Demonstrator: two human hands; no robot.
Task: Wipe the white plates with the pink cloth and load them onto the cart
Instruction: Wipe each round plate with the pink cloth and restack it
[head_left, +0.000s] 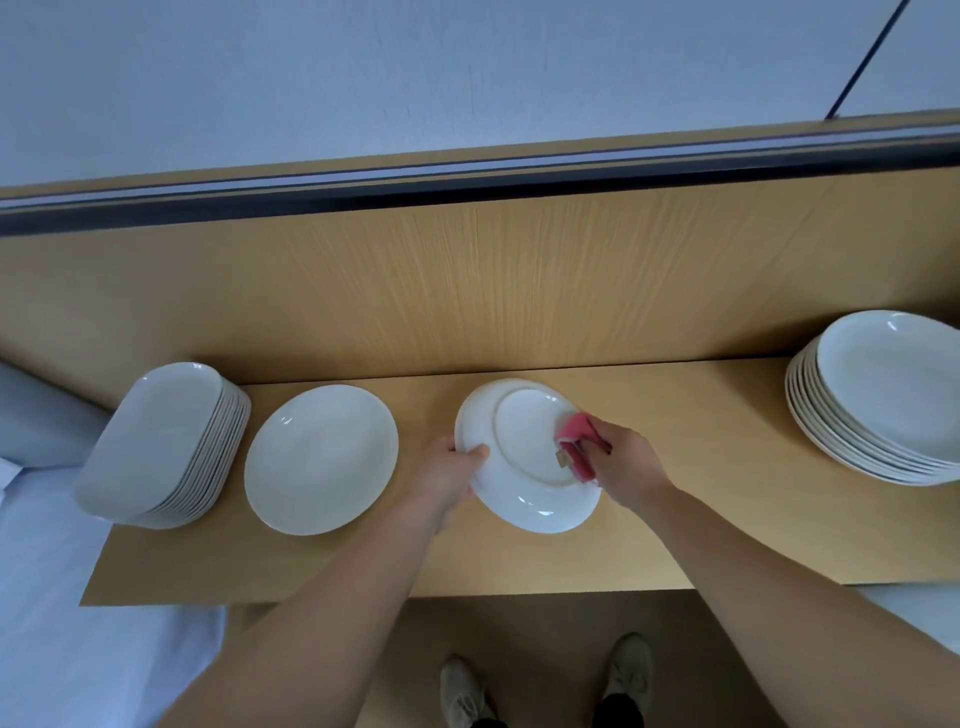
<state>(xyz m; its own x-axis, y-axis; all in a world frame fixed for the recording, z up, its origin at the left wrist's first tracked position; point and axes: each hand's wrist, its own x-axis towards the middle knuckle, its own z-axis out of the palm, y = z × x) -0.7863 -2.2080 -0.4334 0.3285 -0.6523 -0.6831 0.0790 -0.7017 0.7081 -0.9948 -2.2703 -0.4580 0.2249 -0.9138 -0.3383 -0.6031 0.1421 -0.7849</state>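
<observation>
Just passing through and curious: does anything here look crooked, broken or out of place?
Nothing broken or spilled. The left stack of plates sits at the end of the counter and looks slanted, though the wide lens may cause that. The plate being wiped with the pink cloth is upside down, deliberately it seems.

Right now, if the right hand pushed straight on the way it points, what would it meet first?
The right hand would sweep the pink cloth across the held plate, then likely reach the wooden back panel; depth is unclear.
</observation>
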